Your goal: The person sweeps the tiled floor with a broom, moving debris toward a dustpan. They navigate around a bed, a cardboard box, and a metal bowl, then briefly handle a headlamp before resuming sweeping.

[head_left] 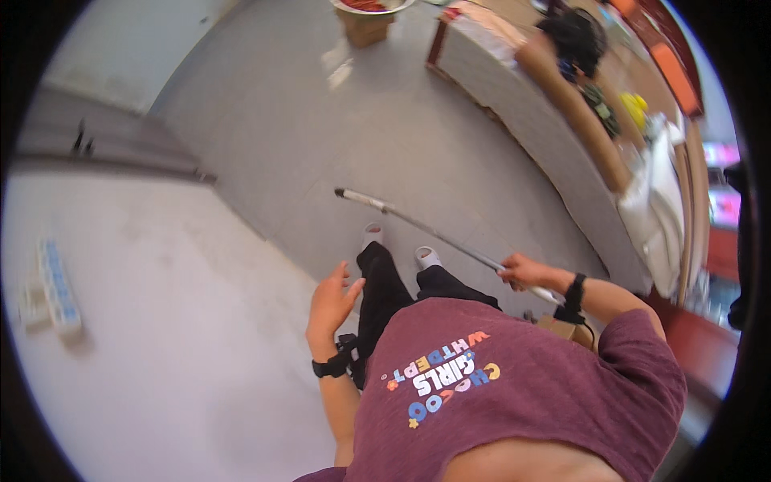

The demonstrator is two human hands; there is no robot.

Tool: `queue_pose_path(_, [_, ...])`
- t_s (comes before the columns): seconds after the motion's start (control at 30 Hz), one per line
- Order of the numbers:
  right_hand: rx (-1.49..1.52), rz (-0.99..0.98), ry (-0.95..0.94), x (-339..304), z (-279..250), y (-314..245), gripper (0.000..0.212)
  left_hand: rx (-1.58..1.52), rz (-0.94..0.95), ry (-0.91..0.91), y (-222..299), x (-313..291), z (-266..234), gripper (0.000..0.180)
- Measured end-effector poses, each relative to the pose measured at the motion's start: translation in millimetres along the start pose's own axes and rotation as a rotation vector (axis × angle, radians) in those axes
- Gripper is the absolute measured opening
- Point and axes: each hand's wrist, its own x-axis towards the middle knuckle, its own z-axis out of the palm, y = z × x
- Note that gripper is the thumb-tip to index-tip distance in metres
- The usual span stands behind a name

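Observation:
My right hand (pixel 522 271) is closed around a long, thin metal pole (pixel 442 236), with a white section and a dark tip at its far end. The pole slants away to the left, above the floor in front of my feet; whether its tip touches the floor I cannot tell. A short white end of it sticks out behind my fist. My left hand (pixel 331 300) hangs beside my left thigh, its fingers apart and nothing in it. Pale slippers (pixel 428 257) are on my feet, just below the pole in the picture.
A white wall (pixel 161 321) with a power strip (pixel 58 289) stands close on the left. On the right is a sofa-like piece (pixel 530 136) bearing a dark bundle (pixel 574 40) and a white bag (pixel 654 209). Ahead, a bowl (pixel 385 11) tops a cardboard box (pixel 367 30).

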Motion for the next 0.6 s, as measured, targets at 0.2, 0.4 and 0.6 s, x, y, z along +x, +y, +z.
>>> queue_pose_path(0.2, [1.240, 0.073, 0.144, -113.7, 102.0, 23.6, 0.015, 0.175, 0.192, -0.082, -18.0, 102.2, -47.1, 0.048])
queue_pose_path(0.4, [1.939, -0.026, 0.322, -128.0, 158.9, 76.5, 0.016, 0.310, 0.304, -0.180, 16.1, 138.4, -26.5, 0.047])
queue_pose_path(0.6, [1.599, 0.166, 0.780, -85.4, 160.9, 129.8, 0.009, 0.309, 0.392, -0.348, 51.7, 139.0, -7.8, 0.047])
